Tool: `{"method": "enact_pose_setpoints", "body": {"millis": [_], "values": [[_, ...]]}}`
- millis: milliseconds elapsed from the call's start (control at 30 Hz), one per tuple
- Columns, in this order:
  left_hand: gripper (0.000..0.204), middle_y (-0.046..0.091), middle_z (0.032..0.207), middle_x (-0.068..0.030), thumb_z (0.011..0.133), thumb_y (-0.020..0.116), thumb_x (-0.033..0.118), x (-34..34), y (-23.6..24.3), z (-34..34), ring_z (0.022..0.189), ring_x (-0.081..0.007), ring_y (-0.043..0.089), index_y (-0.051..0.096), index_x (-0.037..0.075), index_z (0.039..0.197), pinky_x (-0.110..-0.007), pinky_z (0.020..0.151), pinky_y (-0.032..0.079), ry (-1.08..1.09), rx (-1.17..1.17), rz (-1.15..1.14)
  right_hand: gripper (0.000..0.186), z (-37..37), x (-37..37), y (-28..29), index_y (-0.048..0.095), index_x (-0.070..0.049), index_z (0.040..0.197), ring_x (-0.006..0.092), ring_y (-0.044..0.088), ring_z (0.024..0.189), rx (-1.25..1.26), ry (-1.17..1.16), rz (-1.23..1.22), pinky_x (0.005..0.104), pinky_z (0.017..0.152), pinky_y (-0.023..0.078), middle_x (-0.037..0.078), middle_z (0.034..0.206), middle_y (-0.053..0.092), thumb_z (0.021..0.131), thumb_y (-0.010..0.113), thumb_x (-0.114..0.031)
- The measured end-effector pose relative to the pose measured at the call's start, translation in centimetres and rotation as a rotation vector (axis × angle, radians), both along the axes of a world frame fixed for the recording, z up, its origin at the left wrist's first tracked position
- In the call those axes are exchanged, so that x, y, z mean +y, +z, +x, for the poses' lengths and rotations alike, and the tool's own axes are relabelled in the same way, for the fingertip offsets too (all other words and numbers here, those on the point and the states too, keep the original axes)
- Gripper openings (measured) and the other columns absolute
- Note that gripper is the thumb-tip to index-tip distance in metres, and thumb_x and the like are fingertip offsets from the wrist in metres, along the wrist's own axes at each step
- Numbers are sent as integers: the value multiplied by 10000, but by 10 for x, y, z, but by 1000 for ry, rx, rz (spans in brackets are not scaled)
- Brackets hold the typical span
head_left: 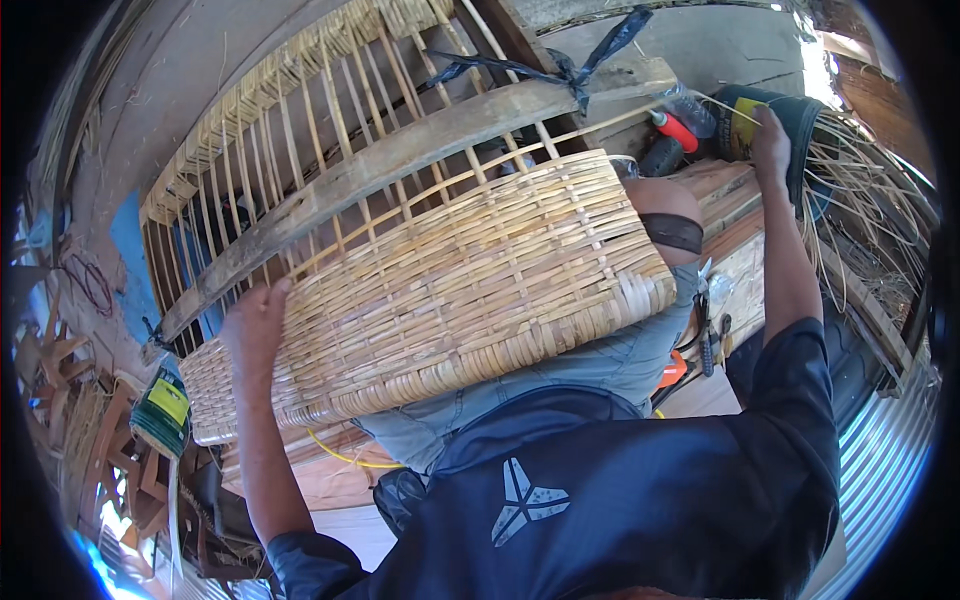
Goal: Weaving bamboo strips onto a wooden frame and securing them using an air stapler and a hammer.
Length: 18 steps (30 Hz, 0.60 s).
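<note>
A woven cane panel [450,290] rests across my lap, with bare upright stakes rising to a bundled top rim [300,55]. A weathered wooden bar [420,150] crosses the stakes, with a black plastic tie [585,75] near its right end. My left hand [258,320] is at the weave's upper left edge, fingers curled on a cane strip [330,255], though their grip is partly blurred. My right hand [770,145] is raised at the right, closed on the long end of a pale strip stretching from the panel.
Green buckets [160,410] sit left and right. Beside me on planks [730,200] are a red-and-black tool [673,130] and cutters [703,300]. Loose cane [870,180] piles at the right, by corrugated sheeting [880,470]; scrap wood [60,360] lies at the left.
</note>
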<state>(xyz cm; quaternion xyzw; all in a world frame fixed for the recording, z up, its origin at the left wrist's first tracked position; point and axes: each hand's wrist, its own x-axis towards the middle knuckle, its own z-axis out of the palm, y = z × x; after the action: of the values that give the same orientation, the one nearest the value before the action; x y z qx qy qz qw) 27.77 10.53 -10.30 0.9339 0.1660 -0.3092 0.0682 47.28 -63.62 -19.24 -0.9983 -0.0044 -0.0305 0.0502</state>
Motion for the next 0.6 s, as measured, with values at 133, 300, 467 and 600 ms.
{"method": "enact_pose_setpoints", "body": {"millis": [133, 300, 467, 600], "values": [[352, 617, 796, -210, 945, 383, 303, 125, 18, -62, 741, -390, 606, 631, 56, 911, -489, 611, 449, -64, -8, 239, 204, -8, 35, 29, 636, -76, 1016, 323, 616, 895, -126, -10, -27, 363, 774, 479, 150, 950, 644, 882, 556, -208], [354, 642, 893, -166, 855, 523, 400, 309, 131, -171, 795, -361, 638, 659, 128, 1035, -452, 673, 504, 293, 320, 733, 172, -12, 83, 36, 637, -57, 957, 328, 618, 839, -79, 153, -67, 390, 757, 473, 120, 915, 657, 877, 562, -190], [350, 643, 988, -205, 801, 630, 292, 248, 82, -122, 928, -394, 603, 632, 63, 1065, -450, 779, 481, -224, 41, 651, 220, -2, 106, 46, 612, -57, 1066, 239, 628, 918, -50, -117, 130, 308, 819, 461, 139, 989, 637, 904, 535, -186], [314, 609, 1046, -220, 841, 577, 163, 55, 11, -25, 984, -361, 579, 579, -5, 1106, -395, 841, 450, -158, -244, -232, 238, 3, 84, 57, 618, -94, 1079, 279, 614, 960, -44, -86, 76, 324, 830, 462, 121, 1027, 639, 882, 551, -209]]}}
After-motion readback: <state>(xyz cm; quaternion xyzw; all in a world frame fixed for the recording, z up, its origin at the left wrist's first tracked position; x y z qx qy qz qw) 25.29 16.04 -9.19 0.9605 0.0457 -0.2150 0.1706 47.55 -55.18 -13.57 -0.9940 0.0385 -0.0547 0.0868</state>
